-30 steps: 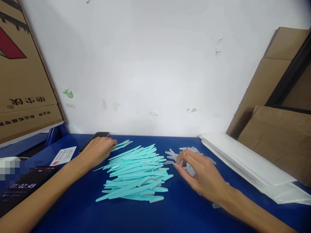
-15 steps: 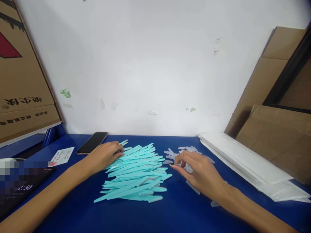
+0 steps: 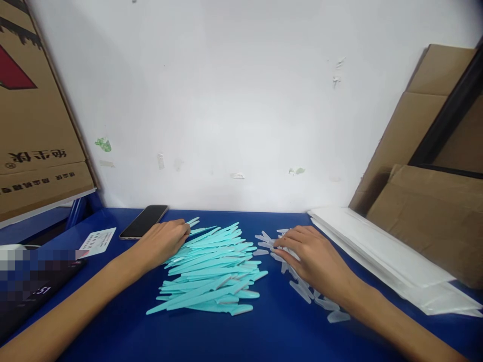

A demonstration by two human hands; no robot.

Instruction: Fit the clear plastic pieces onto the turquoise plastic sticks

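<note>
Slim turquoise eyebrow razors (image 3: 211,261) lie in a broad pile in the middle of the blue table. My left hand (image 3: 169,239) is at the pile's upper left edge, its fingers closed on one razor (image 3: 204,231) that sticks out to the right, slightly raised. To the right, small translucent plastic caps (image 3: 300,291) are scattered loosely. Over the upper part of these caps is my right hand (image 3: 307,251), palm down, thumb and index finger slightly apart at a cap. Its other fingers are partly hidden, and I see nothing clearly held.
A phone (image 3: 145,222) and a printed card (image 3: 98,241) lie at the left, near a dark screen (image 3: 37,296) showing digits. White flat sheets or bags (image 3: 381,256) lie along the right side. Cardboard (image 3: 426,216) leans at the right, a carton (image 3: 41,120) stands left, and a white wall (image 3: 234,100) closes the back.
A razor now projects from my left hand, which has shifted slightly left. My right hand has moved a little right and up, its fingers loosened, uncovering more caps below it.
</note>
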